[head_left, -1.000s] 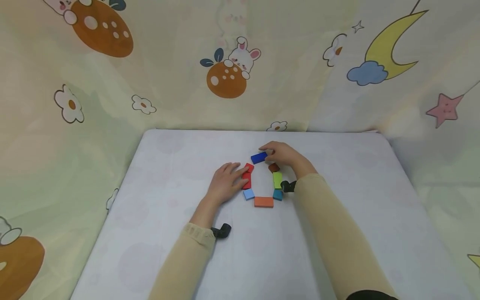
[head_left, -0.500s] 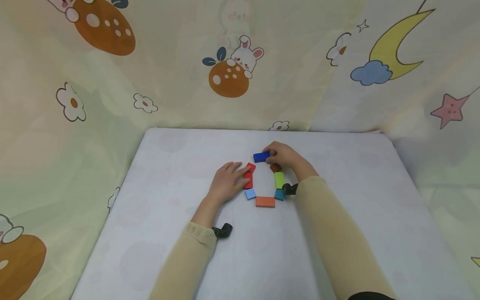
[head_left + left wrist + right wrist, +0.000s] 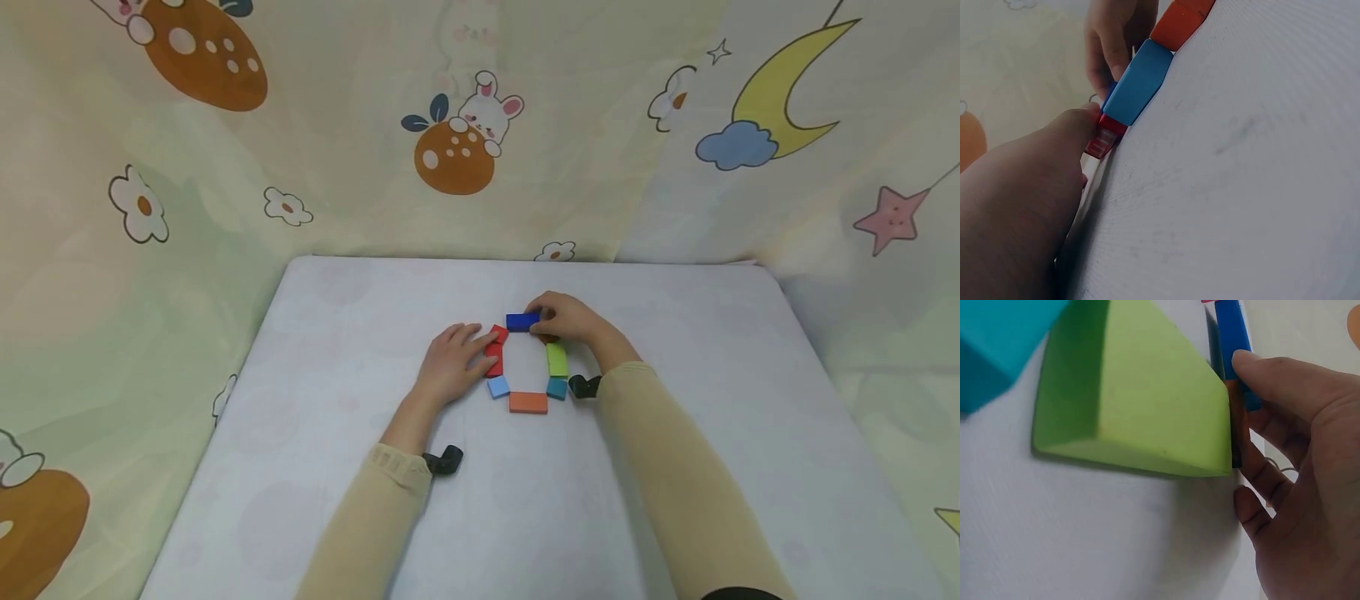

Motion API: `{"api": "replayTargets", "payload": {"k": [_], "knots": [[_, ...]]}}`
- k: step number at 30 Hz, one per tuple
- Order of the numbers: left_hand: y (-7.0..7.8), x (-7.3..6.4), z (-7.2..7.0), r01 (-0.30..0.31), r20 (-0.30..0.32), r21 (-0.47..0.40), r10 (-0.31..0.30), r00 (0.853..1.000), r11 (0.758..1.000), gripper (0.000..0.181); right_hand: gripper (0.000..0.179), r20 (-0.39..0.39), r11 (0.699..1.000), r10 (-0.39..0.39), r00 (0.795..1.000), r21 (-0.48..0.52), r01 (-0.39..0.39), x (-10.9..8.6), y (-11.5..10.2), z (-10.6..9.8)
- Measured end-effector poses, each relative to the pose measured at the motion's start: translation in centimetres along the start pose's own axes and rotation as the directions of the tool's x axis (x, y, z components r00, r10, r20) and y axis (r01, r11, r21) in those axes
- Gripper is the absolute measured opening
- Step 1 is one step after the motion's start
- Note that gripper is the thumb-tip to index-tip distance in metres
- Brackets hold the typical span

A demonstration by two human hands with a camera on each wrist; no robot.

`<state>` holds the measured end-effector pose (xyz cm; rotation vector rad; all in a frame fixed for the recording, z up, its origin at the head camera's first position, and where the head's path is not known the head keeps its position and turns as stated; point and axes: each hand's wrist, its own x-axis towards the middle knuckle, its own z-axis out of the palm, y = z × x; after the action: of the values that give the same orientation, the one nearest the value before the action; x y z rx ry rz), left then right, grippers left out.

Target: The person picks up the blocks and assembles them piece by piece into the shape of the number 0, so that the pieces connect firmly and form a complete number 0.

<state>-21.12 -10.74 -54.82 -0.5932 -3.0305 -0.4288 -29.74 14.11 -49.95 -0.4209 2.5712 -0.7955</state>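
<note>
My right hand (image 3: 573, 323) pinches a dark blue rectangular block (image 3: 519, 322) at the far side of a ring of coloured blocks. In the right wrist view my thumb lies on that block, close above a brown block (image 3: 1239, 428) partly hidden in the head view. My left hand (image 3: 448, 365) rests on the ring's left side with fingers spread, thumb and a finger touching a red block (image 3: 494, 360) and a smaller red block (image 3: 500, 334). In the left wrist view, a light blue block (image 3: 1138, 81) sits just beyond my left thumb.
The ring also has an orange block (image 3: 528, 403) nearest me, a teal block (image 3: 557, 388) and a lime green block (image 3: 557, 360) on the right. A white-covered table (image 3: 337, 333) bears it all. A cartoon-printed cloth (image 3: 337, 125) hangs behind and at the sides.
My right hand has brought the dark blue block nearer and straightened it, so its left end now meets the small red block. The left hand has stayed in place.
</note>
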Motion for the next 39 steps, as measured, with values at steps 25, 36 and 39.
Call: {"api": "replayTargets", "payload": {"k": [25, 36, 39], "knots": [[0.22, 0.21, -0.09, 0.0, -0.002, -0.014, 0.0, 1.0, 1.0, 0.052, 0.032, -0.028, 0.999, -0.038, 0.999, -0.025, 0.038, 0.19, 0.62, 0.51], [0.1, 0.34, 0.25, -0.009, 0.001, -0.023, 0.009, 1.0, 1.0, 0.053, 0.032, -0.044, 0.999, -0.024, 0.999, -0.029, 0.022, 0.03, 0.5, 0.64], [0.03, 0.22, 0.16, -0.004, -0.001, -0.035, 0.004, 1.0, 0.999, 0.054, 0.035, -0.028, 0.999, -0.024, 0.999, -0.034, 0.023, -0.25, 0.22, 0.48]]}}
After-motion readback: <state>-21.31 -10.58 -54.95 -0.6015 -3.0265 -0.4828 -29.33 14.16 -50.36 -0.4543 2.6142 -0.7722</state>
